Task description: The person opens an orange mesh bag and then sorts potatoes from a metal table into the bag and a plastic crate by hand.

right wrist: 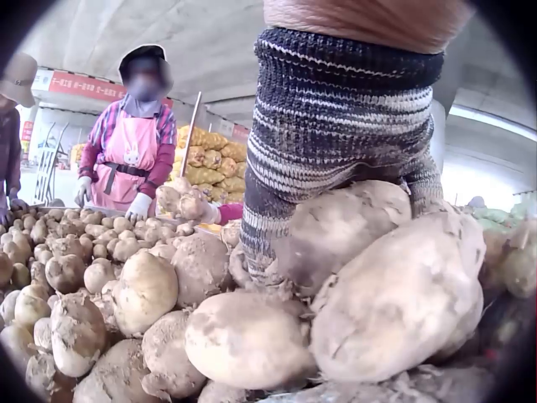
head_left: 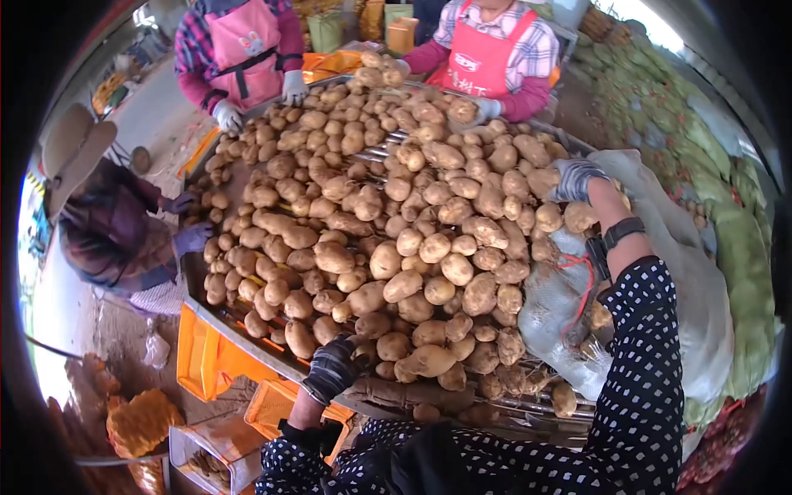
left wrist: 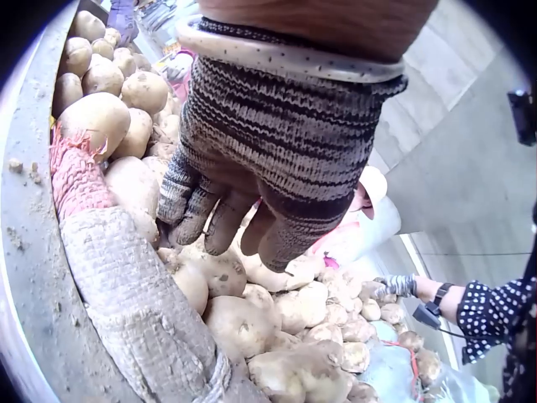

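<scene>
A big heap of soil-dusted potatoes [head_left: 429, 239] covers the sorting table. My left hand [head_left: 332, 367], in a dark striped knit glove, is at the heap's near edge. The left wrist view shows its fingers [left wrist: 222, 222] hanging loosely bent over potatoes [left wrist: 239, 323], grasping none. Farther off, at the right side, my right hand [head_left: 577, 180] wears a similar glove. In the right wrist view it grips a large potato [right wrist: 348, 231], fingers on one side and thumb on the other. Another large potato [right wrist: 403, 294] lies in front, hiding part of that grip.
A pale sack [head_left: 569, 309] with red string lies over the table's right side. Orange crates [head_left: 206, 355] stand below the near left edge. Two aproned people are across the table, and a person in a hat [head_left: 78, 148] is at left. Green sacks [head_left: 660, 124] pile up behind, right.
</scene>
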`<action>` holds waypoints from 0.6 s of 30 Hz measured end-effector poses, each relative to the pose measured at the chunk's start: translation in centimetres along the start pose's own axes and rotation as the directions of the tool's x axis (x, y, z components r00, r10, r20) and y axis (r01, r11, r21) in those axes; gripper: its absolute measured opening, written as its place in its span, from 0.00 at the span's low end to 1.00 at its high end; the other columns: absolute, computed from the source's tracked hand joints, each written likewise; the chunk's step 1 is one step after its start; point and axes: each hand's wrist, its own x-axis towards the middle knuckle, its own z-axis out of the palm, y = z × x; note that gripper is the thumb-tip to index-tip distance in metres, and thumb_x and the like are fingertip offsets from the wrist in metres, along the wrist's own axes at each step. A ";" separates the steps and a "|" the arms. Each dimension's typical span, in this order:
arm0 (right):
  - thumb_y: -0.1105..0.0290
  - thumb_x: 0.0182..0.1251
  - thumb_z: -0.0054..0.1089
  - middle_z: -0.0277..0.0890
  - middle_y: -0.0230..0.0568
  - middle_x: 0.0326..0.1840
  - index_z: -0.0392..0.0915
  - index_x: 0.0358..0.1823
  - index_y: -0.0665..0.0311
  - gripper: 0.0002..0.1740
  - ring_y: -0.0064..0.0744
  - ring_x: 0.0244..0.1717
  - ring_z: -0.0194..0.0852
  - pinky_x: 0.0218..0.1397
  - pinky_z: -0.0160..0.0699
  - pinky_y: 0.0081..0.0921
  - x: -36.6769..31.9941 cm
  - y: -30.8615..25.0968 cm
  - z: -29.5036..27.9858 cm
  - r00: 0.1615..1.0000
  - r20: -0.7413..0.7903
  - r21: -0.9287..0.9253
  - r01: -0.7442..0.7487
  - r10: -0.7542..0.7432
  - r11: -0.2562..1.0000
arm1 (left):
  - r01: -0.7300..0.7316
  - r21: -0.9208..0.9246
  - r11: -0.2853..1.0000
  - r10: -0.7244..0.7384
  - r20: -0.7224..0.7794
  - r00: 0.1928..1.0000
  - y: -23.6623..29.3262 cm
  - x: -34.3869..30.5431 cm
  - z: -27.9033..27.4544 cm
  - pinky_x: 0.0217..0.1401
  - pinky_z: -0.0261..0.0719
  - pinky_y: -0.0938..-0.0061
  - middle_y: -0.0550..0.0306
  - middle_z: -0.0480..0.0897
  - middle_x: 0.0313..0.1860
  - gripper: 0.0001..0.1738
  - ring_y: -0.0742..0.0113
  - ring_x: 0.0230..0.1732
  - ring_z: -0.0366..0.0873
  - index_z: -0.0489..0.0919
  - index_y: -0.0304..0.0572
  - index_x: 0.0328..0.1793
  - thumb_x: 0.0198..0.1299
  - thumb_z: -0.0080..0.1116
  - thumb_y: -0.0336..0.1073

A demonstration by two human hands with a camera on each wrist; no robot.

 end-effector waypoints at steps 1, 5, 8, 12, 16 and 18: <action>0.50 0.45 0.69 0.75 0.51 0.55 0.69 0.59 0.64 0.40 0.47 0.56 0.73 0.59 0.70 0.37 -0.1 1.0 0.7 1.000 -0.006 0.002 -0.029 0.029 1.000 | -0.054 0.034 0.998 0.054 -0.006 0.999 -0.3 0.0 0.3 0.41 0.77 0.60 0.45 0.80 0.40 0.21 0.46 0.40 0.78 0.77 0.46 0.52 0.51 0.61 0.42; 0.52 0.54 0.65 0.75 0.49 0.54 0.69 0.59 0.65 0.35 0.43 0.55 0.73 0.58 0.70 0.32 -1.9 1.8 1.3 0.982 -0.014 0.456 0.175 -0.189 0.872 | -0.163 -0.088 0.983 0.162 -0.019 0.987 0.9 1.1 0.1 0.45 0.78 0.64 0.45 0.81 0.43 0.20 0.51 0.43 0.80 0.79 0.43 0.52 0.53 0.63 0.39; 0.59 0.62 0.61 0.70 0.36 0.58 0.66 0.62 0.69 0.30 0.29 0.57 0.68 0.58 0.72 0.25 -6.2 -1.6 0.4 0.927 -0.081 0.875 0.242 -0.367 0.419 | -0.353 -0.352 0.867 0.324 -0.142 0.935 1.1 4.0 1.2 0.49 0.77 0.66 0.47 0.81 0.47 0.22 0.54 0.47 0.80 0.78 0.43 0.54 0.53 0.64 0.40; 0.60 0.63 0.61 0.68 0.36 0.61 0.62 0.66 0.67 0.33 0.29 0.60 0.66 0.63 0.68 0.25 -9.3 -9.1 1.6 0.932 -0.055 0.993 0.087 -0.358 0.076 | -0.198 -0.873 0.446 0.124 -0.159 0.980 7.6 7.8 0.8 0.60 0.72 0.71 0.56 0.75 0.58 0.31 0.66 0.58 0.72 0.65 0.42 0.67 0.60 0.62 0.37; 0.56 0.68 0.53 0.66 0.41 0.64 0.57 0.69 0.65 0.32 0.34 0.59 0.67 0.64 0.67 0.26 -4.1 -18.3 14.4 0.654 -0.531 0.827 0.539 -0.538 -0.160 | -0.157 -0.973 0.168 0.024 -0.155 0.988 8.8 8.1 2.0 0.59 0.73 0.67 0.55 0.73 0.60 0.39 0.63 0.58 0.73 0.57 0.42 0.70 0.58 0.63 0.46; 0.56 0.67 0.54 0.71 0.44 0.59 0.60 0.66 0.68 0.32 0.39 0.55 0.71 0.61 0.69 0.28 -13.3 -22.8 6.8 0.789 -0.467 0.884 0.436 -0.399 -0.170 | -0.145 -0.973 -0.181 -0.133 -0.122 0.984 8.8 5.5 -0.5 0.50 0.79 0.69 0.60 0.77 0.55 0.31 0.65 0.54 0.76 0.67 0.47 0.64 0.55 0.66 0.39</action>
